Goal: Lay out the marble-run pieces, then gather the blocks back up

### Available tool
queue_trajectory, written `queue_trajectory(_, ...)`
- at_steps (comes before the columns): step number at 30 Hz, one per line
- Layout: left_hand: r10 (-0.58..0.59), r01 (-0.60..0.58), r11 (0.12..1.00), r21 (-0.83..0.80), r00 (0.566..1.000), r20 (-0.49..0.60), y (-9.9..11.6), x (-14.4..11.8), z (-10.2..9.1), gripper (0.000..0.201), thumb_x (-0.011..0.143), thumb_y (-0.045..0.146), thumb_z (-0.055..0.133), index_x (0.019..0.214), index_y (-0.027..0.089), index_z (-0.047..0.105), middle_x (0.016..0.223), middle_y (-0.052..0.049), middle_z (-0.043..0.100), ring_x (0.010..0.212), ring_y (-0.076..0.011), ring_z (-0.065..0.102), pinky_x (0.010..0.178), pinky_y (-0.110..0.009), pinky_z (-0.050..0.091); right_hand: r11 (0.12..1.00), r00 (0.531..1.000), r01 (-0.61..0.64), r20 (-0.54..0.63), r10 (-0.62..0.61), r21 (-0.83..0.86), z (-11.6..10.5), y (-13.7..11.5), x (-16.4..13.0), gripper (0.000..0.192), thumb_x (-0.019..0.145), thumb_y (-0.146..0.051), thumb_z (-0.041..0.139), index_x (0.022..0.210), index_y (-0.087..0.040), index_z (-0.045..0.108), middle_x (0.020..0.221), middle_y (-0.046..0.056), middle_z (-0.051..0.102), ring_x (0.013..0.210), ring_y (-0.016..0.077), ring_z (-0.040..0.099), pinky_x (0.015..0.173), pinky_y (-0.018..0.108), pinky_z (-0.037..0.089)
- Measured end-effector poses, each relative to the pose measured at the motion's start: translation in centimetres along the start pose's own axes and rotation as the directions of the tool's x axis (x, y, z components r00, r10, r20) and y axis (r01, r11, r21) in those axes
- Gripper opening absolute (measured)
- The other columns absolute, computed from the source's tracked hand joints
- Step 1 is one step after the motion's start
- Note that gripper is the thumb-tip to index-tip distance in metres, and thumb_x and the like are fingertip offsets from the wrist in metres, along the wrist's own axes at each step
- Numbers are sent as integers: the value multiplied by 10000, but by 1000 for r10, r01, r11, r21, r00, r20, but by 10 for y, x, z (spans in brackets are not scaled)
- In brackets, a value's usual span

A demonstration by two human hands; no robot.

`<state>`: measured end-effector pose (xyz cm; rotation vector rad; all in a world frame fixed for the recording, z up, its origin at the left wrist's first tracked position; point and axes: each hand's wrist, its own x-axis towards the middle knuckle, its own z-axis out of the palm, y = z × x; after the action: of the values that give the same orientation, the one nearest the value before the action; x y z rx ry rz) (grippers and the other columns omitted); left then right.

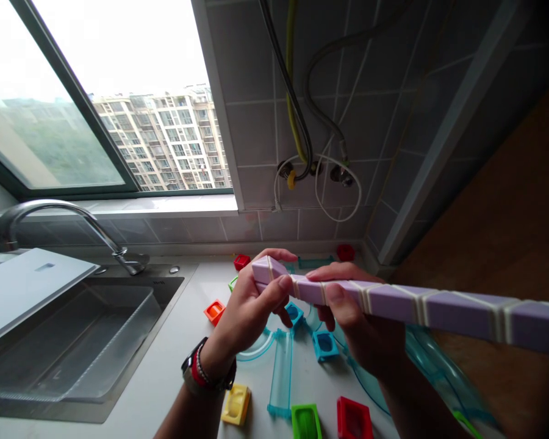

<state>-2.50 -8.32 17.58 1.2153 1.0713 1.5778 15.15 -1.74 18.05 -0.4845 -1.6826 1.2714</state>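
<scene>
Both hands pinch the purple bar point(393, 305), mid-frame running to the right edge: left hand point(251, 308) clamps its left tip, right hand point(348, 311) grips just beside. Bar floats above coloured blocks point(324, 344). Sink point(73, 341) lower left, tiled wall point(348, 91) close behind.

You have two hands up: the left hand point(251, 305) and the right hand point(357, 323), both on one long purple stick point(393, 302). On the counter point(183, 341) you have three red blocks point(354, 417), one orange block point(215, 311), one yellow block point(236, 403), perhaps two green blocks point(305, 421), two blue blocks point(324, 344), and one straight clear track point(281, 372). One faucet point(64, 222) stands over one sink point(68, 341).
</scene>
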Motion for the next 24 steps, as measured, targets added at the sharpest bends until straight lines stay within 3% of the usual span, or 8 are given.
queue_trajectory(5, -3, 2, 993, 116, 1000, 10, 1, -3, 0, 418, 974, 451, 659, 1283, 191, 551, 740, 37, 549, 568, -111, 568, 503, -267, 619, 996, 997, -22, -73, 16, -85, 2, 0, -1, 261, 981, -435, 625, 950, -213, 759, 534, -20, 589, 459, 128, 536, 428, 240, 410)
queue_trajectory(9, 11, -23, 970, 244, 999, 49, 3, -6, 4, 420, 950, 378, 712, 1305, 219, 552, 750, 35, 598, 551, -95, 573, 539, -229, 602, 990, 984, -122, -120, 130, 71, 6, -3, 3, 359, 952, -513, 648, 825, -184, 715, 468, -41, 526, 378, 98, 460, 350, 205, 333)
queue_trajectory(13, 35, -51, 966, 253, 997, 69, 2, -8, 6, 408, 948, 376, 710, 1302, 233, 564, 778, 21, 618, 556, -104, 605, 534, -209, 571, 955, 966, -211, -103, 236, 209, 5, -9, 7, 415, 915, -577, 689, 801, -178, 679, 473, -49, 530, 343, 70, 430, 310, 165, 289)
queue_trajectory(19, 2, -26, 982, 188, 992, 127, 2, -8, 3, 472, 907, 439, 738, 1301, 222, 593, 811, 4, 584, 565, -119, 604, 516, -232, 584, 839, 918, -387, 72, 391, 381, 2, -7, 10, 465, 835, -632, 778, 853, -178, 677, 454, -53, 569, 288, 71, 435, 258, 140, 284)
queue_trajectory(24, -23, 22, 1000, 5, 998, 63, 5, -3, 2, 503, 910, 434, 732, 1333, 233, 551, 799, 2, 592, 626, -153, 628, 510, -263, 620, 804, 944, -329, 202, 262, 496, 0, 10, 15, 390, 838, -489, 839, 1039, -183, 705, 586, -34, 670, 384, 101, 586, 319, 151, 439)
